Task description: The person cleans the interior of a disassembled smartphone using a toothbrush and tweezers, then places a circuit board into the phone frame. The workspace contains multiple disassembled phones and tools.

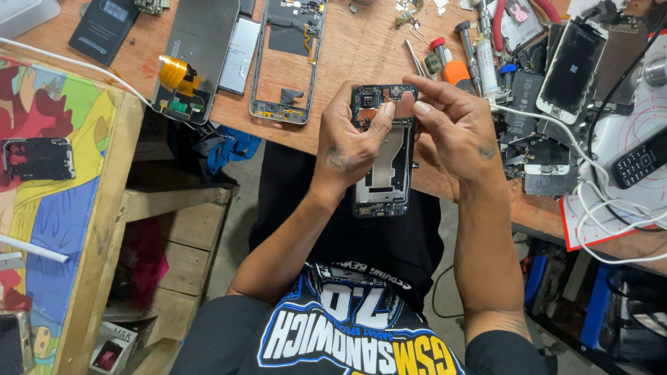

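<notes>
A big wooden table (361,48) fills the top of the view, and it is full of phone parts. A second table with a bright painted top (62,208) stands at the left side. On it, near its left edge, lies a dark phone frame (38,158). Below that table's near corner sits a small white box (111,347) with a pink patch on it.

At the far left corner of the wooden table lies a flat black package (104,28) with a small pale label. Beside it rests a grey phone back (201,55) with a yellow strip, then an empty phone frame (288,59). At the right edge lies a red and white mat (611,215) with white cables on it.

The person holds an opened phone (383,149) just past the table's near edge, over the lap. The left hand (351,142) is closed around its left side. The right hand (455,128) pinches at its top end with thumb and finger.
</notes>
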